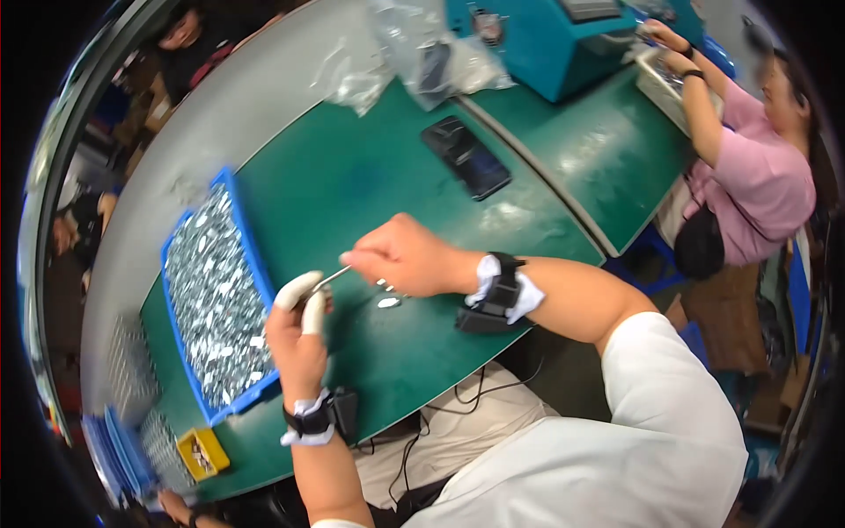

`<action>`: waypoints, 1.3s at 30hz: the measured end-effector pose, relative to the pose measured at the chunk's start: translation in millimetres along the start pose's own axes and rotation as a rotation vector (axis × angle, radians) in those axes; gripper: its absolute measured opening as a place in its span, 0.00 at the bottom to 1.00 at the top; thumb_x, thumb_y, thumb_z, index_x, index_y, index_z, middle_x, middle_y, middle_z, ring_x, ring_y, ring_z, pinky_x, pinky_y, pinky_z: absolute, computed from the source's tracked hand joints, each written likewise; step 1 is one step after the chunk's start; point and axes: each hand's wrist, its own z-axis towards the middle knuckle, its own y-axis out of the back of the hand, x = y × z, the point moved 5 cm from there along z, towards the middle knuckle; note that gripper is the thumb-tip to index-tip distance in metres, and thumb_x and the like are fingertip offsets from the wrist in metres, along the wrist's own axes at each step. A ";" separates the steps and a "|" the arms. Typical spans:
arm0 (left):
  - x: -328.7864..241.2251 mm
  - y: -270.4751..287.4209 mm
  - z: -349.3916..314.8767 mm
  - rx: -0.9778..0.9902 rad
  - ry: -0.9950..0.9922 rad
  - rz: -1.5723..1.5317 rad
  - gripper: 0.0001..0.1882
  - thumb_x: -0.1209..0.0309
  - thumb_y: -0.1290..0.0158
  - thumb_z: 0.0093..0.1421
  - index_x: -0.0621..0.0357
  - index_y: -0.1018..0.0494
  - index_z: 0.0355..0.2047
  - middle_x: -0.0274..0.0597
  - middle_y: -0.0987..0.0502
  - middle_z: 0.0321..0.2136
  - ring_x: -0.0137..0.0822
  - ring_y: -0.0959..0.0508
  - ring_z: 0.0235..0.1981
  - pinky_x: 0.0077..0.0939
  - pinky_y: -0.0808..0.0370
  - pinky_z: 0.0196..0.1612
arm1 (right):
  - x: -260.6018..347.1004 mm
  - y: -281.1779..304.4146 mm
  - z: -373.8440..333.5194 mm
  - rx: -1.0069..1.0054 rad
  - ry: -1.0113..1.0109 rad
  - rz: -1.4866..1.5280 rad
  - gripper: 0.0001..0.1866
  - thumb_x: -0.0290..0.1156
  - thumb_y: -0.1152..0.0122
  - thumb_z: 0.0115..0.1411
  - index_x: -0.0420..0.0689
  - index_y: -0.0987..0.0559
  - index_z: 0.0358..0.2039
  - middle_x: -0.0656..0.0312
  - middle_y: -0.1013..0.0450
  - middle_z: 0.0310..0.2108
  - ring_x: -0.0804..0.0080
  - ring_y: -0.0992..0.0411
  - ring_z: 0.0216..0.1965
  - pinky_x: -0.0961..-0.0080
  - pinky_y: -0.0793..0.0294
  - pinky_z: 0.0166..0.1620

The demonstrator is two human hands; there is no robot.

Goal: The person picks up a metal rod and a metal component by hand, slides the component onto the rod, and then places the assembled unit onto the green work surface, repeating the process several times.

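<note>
A green table [334, 176] bears a blue tray [249, 242] heaped with silvery pieces [211, 295]. Right of it, the right hand [407, 255] pinches a thin rod [334, 276] whose far end reaches the left hand [297, 343]; its white-covered fingers [297, 290] stand close together, though whether they grip anything I cannot tell

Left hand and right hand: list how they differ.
The left hand wears pale finger covers; the right hand shows none. The left hand is at the left end of a thin metal rod, while the right hand pinches its right end. Both wrists bear a black strap over white cloth.
</note>
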 end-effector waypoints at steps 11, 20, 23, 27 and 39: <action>1.3 6.3 -2.1 0.105 -0.078 0.060 0.09 0.79 0.46 0.63 0.64 0.25 0.44 0.40 0.20 0.33 0.27 0.22 0.33 0.20 0.25 0.37 | 7.2 -10.9 0.4 0.127 0.008 -0.183 0.18 0.29 0.44 0.65 0.39 0.27 0.17 0.60 0.34 0.12 0.71 0.40 0.14 0.72 0.39 0.20; 10.7 -6.2 -4.7 0.179 0.268 -0.236 0.03 0.78 0.47 0.63 0.61 0.30 0.36 0.40 0.21 0.29 0.25 0.22 0.29 0.19 0.26 0.32 | 11.4 -18.7 -2.3 0.115 0.150 -0.277 0.12 0.25 0.43 0.61 0.38 0.26 0.20 0.56 0.30 0.15 0.62 0.34 0.16 0.70 0.35 0.21; 12.1 -12.5 -5.4 0.219 0.312 -0.344 0.04 0.79 0.46 0.62 0.61 0.30 0.35 0.39 0.21 0.28 0.26 0.22 0.28 0.19 0.26 0.32 | 10.9 -23.6 -7.1 0.139 0.203 -0.287 0.14 0.27 0.44 0.63 0.39 0.26 0.19 0.59 0.31 0.14 0.67 0.34 0.15 0.73 0.36 0.20; 8.4 -16.8 -7.1 0.205 0.083 -0.205 0.05 0.80 0.43 0.60 0.63 0.29 0.35 0.40 0.21 0.27 0.29 0.21 0.29 0.22 0.24 0.33 | 9.8 -27.4 -8.6 0.229 -0.038 -0.078 0.19 0.31 0.47 0.66 0.40 0.26 0.18 0.64 0.32 0.13 0.75 0.35 0.14 0.78 0.37 0.20; -25.2 -13.7 -10.6 0.009 -0.287 0.236 0.05 0.79 0.41 0.57 0.63 0.24 0.34 0.42 0.22 0.23 0.34 0.20 0.24 0.26 0.25 0.29 | 6.6 -29.2 -10.6 0.150 -0.146 0.092 0.25 0.40 0.51 0.71 0.43 0.29 0.16 0.70 0.37 0.12 0.84 0.39 0.14 0.82 0.41 0.19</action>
